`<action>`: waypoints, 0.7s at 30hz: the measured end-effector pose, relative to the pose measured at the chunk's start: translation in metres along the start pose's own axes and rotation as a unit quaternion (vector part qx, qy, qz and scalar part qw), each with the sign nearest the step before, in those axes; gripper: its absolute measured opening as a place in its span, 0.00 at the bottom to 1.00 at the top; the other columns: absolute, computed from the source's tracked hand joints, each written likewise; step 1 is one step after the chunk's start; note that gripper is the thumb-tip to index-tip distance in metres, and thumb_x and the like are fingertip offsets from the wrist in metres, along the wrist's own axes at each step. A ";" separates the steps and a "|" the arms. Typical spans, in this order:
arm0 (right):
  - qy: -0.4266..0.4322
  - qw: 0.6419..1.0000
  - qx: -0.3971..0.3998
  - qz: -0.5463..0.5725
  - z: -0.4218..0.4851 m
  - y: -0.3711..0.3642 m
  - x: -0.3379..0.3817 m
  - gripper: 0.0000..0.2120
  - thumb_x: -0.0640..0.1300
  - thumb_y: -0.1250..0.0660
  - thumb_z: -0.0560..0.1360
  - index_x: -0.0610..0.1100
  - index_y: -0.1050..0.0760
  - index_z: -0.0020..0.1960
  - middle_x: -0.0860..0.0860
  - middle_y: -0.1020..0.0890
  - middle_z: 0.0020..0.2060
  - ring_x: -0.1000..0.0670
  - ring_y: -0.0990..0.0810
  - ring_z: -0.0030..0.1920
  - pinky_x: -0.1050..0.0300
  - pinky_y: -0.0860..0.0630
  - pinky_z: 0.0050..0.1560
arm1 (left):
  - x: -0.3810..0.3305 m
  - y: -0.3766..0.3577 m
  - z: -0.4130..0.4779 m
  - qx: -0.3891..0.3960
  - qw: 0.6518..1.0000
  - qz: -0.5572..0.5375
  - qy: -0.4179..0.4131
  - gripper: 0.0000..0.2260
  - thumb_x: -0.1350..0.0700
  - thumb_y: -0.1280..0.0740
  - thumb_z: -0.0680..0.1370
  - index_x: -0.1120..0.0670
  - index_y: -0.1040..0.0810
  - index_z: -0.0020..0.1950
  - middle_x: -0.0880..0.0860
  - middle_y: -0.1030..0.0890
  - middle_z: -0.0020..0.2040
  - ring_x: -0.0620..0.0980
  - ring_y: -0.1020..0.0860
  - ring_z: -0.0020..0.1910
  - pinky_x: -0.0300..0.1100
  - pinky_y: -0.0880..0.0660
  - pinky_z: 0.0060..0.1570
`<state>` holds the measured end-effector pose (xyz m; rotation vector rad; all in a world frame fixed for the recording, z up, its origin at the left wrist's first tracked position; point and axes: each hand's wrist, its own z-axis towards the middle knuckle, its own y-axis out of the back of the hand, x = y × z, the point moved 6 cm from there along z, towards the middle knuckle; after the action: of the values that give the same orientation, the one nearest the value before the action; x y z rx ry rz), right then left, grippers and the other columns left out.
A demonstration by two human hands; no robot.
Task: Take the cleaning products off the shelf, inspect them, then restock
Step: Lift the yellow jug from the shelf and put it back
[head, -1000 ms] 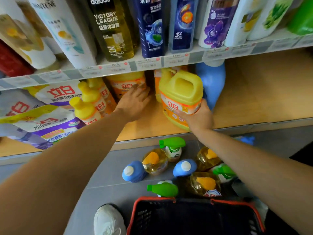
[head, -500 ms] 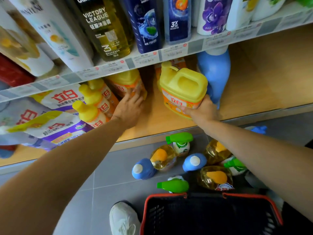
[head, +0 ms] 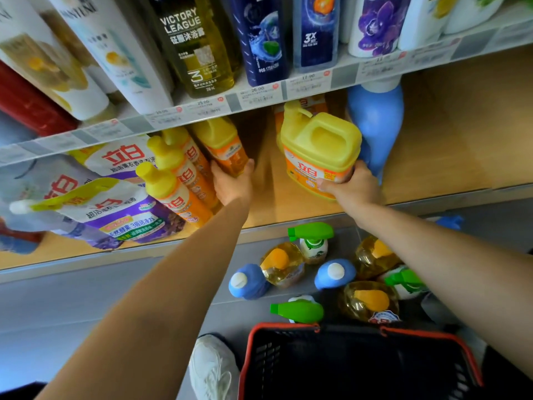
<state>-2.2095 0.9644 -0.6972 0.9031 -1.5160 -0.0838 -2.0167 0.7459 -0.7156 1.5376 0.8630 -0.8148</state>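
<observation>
My right hand (head: 353, 184) grips the lower front of a big yellow detergent jug (head: 320, 151) with an orange label, which stands on the wooden shelf (head: 432, 157). My left hand (head: 232, 183) is wrapped around the base of an orange bottle with a yellow top (head: 223, 145), deeper on the same shelf. To the left of that bottle stands a row of slim yellow-capped orange bottles (head: 173, 183). A blue bottle (head: 377, 122) stands behind the jug to the right.
Purple-and-white refill pouches (head: 109, 209) lie at the shelf's left. On the grey floor stand several bottles: green sprayers (head: 311, 238), blue ones (head: 248, 281), clear yellow ones (head: 284, 264). A black basket with a red rim (head: 360, 368) and a white shoe (head: 213, 368) are below. Shampoo bottles fill the upper shelf (head: 259, 96).
My left hand has reached further in and closed on the orange bottle. My right hand has kept its hold on the yellow jug, which now stands more upright.
</observation>
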 end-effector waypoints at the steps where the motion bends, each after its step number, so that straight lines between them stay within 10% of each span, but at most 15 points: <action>1: 0.003 1.000 -0.003 0.001 0.000 0.000 0.000 0.31 0.56 0.18 0.64 0.46 0.25 0.60 0.47 0.17 0.57 0.42 0.19 0.58 0.58 0.31 0.48 | -0.001 -0.003 0.006 -0.009 1.000 -0.010 0.000 0.45 0.39 0.23 0.70 0.52 0.40 0.80 0.56 0.26 0.72 0.59 0.29 0.72 0.54 0.34 0.73; 11: 0.004 1.000 -0.001 0.012 0.001 -0.003 -0.005 0.29 0.55 0.18 0.64 0.47 0.25 0.59 0.48 0.17 0.57 0.42 0.19 0.58 0.58 0.30 0.50 | 0.005 -0.007 0.023 -0.068 0.997 0.033 -0.026 0.40 0.34 0.25 0.69 0.51 0.33 0.74 0.58 0.20 0.63 0.62 0.22 0.62 0.53 0.28 0.63; 21: -0.050 0.999 -0.014 -0.014 -0.049 -0.008 0.030 0.18 0.60 0.27 0.72 0.46 0.24 0.50 0.48 0.17 0.50 0.41 0.19 0.54 0.54 0.31 0.46 | 0.024 0.022 -0.077 0.081 0.984 0.127 -0.097 0.38 0.37 0.25 0.71 0.49 0.37 0.74 0.53 0.18 0.61 0.59 0.19 0.57 0.45 0.26 0.49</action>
<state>-2.1593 0.9645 -0.6678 0.9086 -1.5915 -0.1733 -1.9823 0.8228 -0.7163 1.6385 0.4557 -0.8468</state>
